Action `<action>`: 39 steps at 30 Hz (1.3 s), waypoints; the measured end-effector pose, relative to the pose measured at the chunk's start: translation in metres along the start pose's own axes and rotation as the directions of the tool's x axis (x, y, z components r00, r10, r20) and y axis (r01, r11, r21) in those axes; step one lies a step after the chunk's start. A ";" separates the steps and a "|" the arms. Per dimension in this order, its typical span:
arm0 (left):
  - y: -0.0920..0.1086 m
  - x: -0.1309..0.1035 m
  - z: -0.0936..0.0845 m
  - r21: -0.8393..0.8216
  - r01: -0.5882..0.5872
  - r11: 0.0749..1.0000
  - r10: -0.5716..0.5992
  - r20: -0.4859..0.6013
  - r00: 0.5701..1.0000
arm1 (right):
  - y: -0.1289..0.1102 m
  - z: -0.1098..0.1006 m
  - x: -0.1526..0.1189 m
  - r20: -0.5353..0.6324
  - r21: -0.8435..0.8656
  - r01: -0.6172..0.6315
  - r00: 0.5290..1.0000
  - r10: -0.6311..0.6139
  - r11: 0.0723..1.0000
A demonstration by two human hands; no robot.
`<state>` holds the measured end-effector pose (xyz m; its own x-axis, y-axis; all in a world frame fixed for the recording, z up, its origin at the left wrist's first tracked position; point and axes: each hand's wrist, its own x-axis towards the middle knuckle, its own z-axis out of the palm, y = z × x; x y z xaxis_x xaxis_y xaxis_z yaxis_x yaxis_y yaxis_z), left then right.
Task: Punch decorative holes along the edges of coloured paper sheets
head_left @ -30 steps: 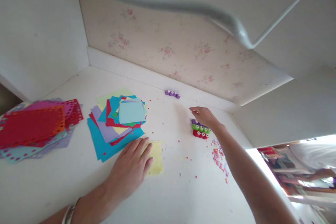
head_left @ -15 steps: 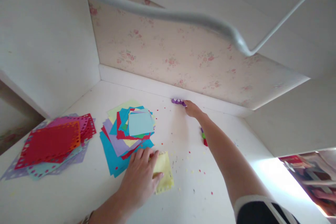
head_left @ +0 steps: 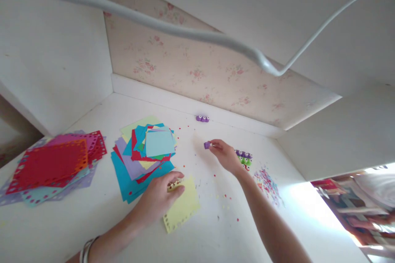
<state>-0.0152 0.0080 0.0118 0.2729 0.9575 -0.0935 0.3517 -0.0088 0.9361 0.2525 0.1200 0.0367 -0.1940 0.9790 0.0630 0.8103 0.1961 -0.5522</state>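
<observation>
My left hand (head_left: 163, 193) is at the upper left edge of a yellow paper sheet (head_left: 185, 201), its thumb and forefinger curled over the paper. Punched holes run along the sheet's lower edge and show between those fingers. Raised over the table, my right hand (head_left: 225, 154) pinches a small purple paper punch (head_left: 207, 145). Several purple punches (head_left: 203, 118) with eye-like tops stand against the back ledge. Right of my right hand, a group of purple, green and red punches (head_left: 244, 158) is partly hidden by it.
A pile of plain coloured paper (head_left: 159, 144) lies left of centre. Farther left is a pile of hole-edged sheets (head_left: 52, 168). Tiny paper bits (head_left: 268, 183) are heaped at the right, others scattered. A pale cable (head_left: 185, 33) crosses overhead, before a flowered wall (head_left: 197, 74).
My right hand has drawn back from the ledge with a purple punch, leaving others there. The yellow sheet has turned, and my left hand has shifted to its upper left edge.
</observation>
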 end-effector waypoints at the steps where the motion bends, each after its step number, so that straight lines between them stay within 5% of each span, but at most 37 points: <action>1: 0.000 0.000 0.000 -0.018 0.006 1.000 -0.006 0.005 1.000 | -0.005 0.007 -0.022 0.007 0.066 0.007 1.000 -0.008 0.998; 5: 0.001 -0.001 0.001 -0.032 0.006 0.999 -0.005 0.034 0.999 | -0.019 0.031 -0.092 0.032 0.482 -0.042 0.999 0.031 0.875; 10: 0.002 -0.002 0.003 -0.005 -0.005 1.000 0.005 0.031 1.000 | -0.034 0.041 -0.126 -0.017 0.506 -0.033 0.999 0.048 0.862; 39: 0.005 -0.004 0.006 0.096 -0.037 0.995 0.040 -0.025 0.999 | -0.052 0.033 -0.130 -0.007 0.249 0.069 0.998 -0.069 0.966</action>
<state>-0.0092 0.0019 0.0144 0.2638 0.9634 -0.0478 0.4255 -0.0718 0.9021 0.2168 -0.0193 0.0297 -0.2453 0.9635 0.1069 0.6321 0.2426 -0.7359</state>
